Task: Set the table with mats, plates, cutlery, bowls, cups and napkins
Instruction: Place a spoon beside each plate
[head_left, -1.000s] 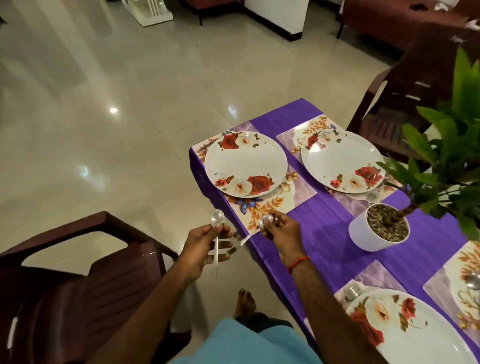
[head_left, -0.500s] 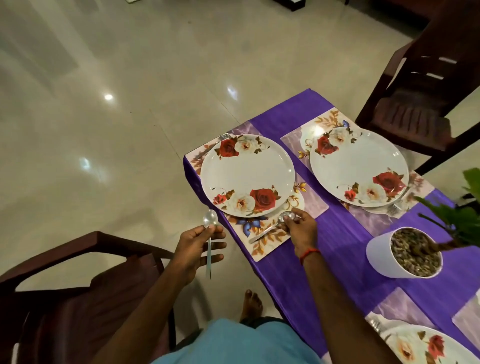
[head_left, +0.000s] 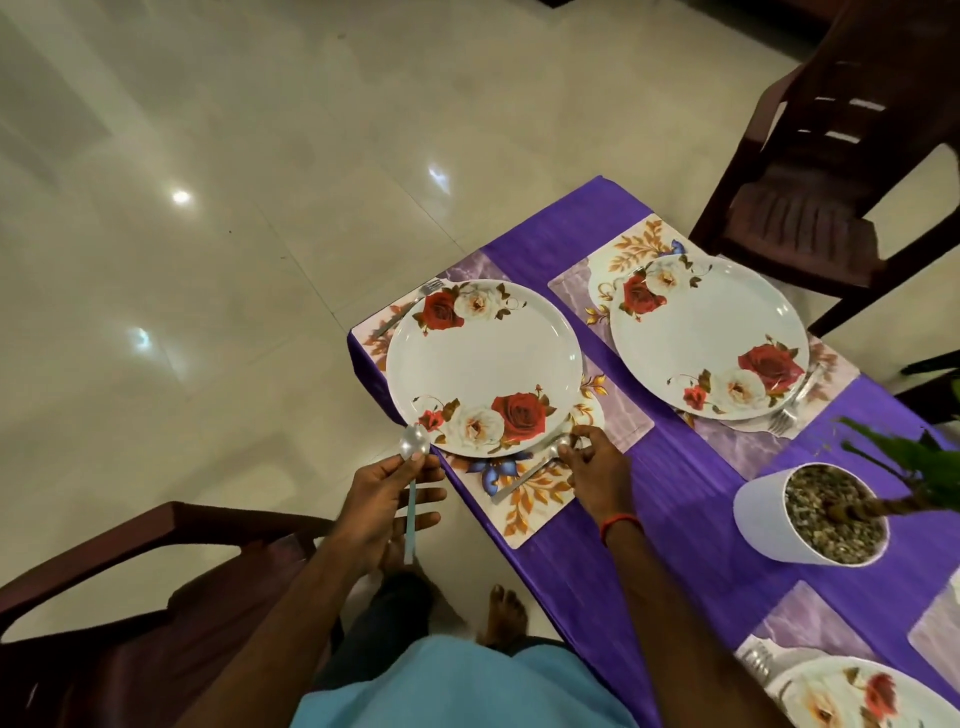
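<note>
The right hand (head_left: 595, 470) pinches the bowl of a spoon (head_left: 514, 484) lying on the mat (head_left: 540, 501), its handle pointing toward the left hand (head_left: 387, 506). That hand grips a second spoon (head_left: 414, 447) upright. The plate (head_left: 483, 364) lies just beyond both.

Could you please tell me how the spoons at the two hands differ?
The left hand holds the first spoon in the air beside the table; the second spoon lies on the mat by the plate, the right hand pinching its bowl. The first spoon's bowl shows fully; fingers partly hide the second's. Both look silvery.
</note>
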